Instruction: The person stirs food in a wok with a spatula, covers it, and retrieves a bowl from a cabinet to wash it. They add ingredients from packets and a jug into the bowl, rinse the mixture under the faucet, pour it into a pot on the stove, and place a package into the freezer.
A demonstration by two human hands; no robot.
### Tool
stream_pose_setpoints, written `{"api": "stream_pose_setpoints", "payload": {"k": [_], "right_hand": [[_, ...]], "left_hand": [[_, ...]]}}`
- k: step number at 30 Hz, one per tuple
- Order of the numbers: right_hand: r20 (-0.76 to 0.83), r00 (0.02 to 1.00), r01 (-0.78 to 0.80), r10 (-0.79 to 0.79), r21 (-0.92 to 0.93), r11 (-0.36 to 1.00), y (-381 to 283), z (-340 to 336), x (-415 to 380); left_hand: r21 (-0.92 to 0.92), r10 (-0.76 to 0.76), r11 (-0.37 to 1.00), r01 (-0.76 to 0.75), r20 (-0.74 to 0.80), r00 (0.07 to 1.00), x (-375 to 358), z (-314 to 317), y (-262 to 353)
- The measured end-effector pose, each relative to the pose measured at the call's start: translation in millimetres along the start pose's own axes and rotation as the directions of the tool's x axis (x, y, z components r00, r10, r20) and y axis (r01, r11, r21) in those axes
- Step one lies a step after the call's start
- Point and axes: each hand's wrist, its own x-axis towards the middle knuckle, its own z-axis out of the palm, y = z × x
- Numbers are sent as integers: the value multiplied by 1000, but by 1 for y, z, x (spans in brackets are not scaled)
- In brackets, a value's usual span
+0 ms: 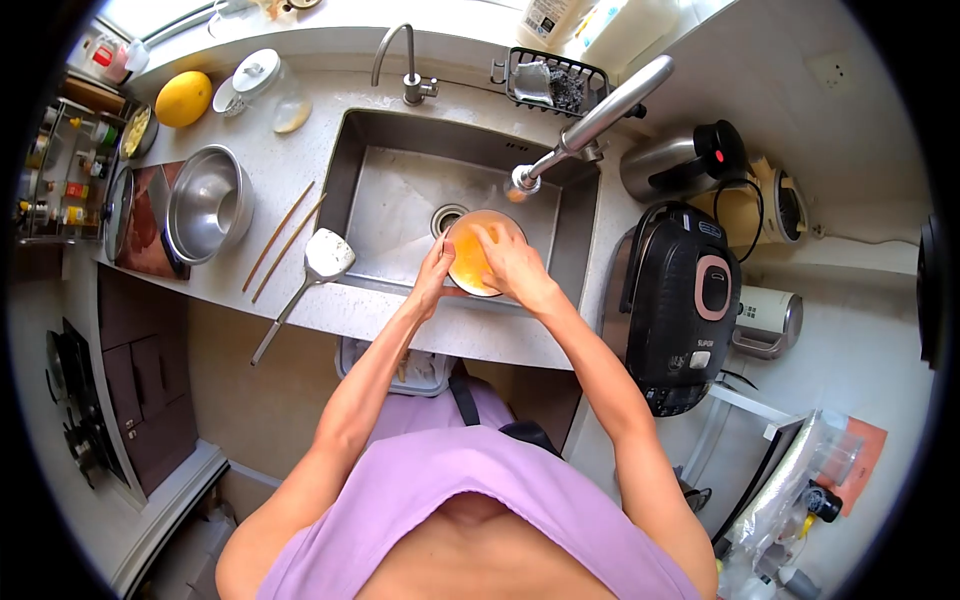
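Over the front part of the steel sink, my left hand [434, 268] grips the left side of a round bowl [470, 262] with orange-yellow contents. My right hand [510, 262] reaches over the bowl's right side, its fingers bent down into the contents; whether they pinch anything is hidden. Just behind the bowl, the faucet head [525, 180] hangs over the sink [395, 185]. The drain [448, 216] shows beside the bowl's back left edge.
Left of the sink lie a spatula [328, 256], a pair of chopsticks [277, 237] and a metal bowl [209, 204]. A black rice cooker [672, 305] stands to the right. Behind the sink are a small tap [413, 88] and a black rack [557, 85].
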Motion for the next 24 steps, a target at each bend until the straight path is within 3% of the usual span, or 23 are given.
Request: {"api": "stream_pose_setpoints", "payload": {"k": [4,6,8,10,11,12,14,18,20,22,24], "right_hand": [[36,992,-121,119,43,992,-13,2,8],[130,964,227,-234,67,972,-6,11,16],[179,958,205,-224,118,972,-10,-3,10],[-2,979,203,-203,78,976,-18,-32,5],[-116,984,156,-136,182,971,-19,-39,4],[-40,998,49,-39,281,959,-15,-42,5],[116,993,-57,12,388,920,-10,-49,4],[109,994,-62,27,335,940,-10,-30,-3],[-189,982,41,-3,197,980,-18,-10,-3],[-127,991,-21,45,180,983,-30,-6,3],[165,978,-146,126,120,982,-35,-2,15]], "left_hand": [[-33,15,999,-15,17,1000,-4,3,3],[5,43,999,-43,-30,999,-8,2,3],[-1,45,999,-45,-27,999,-11,-3,4],[-10,42,999,-42,-29,999,-15,-6,4],[-2,39,999,-39,-38,999,-17,-6,4],[7,36,999,-35,-46,998,-20,-7,5],[-6,34,999,-34,-44,998,-23,-8,7],[-26,51,998,-52,-37,998,-29,-7,16],[-4,65,998,-66,-56,996,-29,-7,16],[20,81,997,-80,-75,994,-30,-3,19],[-13,46,999,-46,-39,998,-32,1,21]]}}
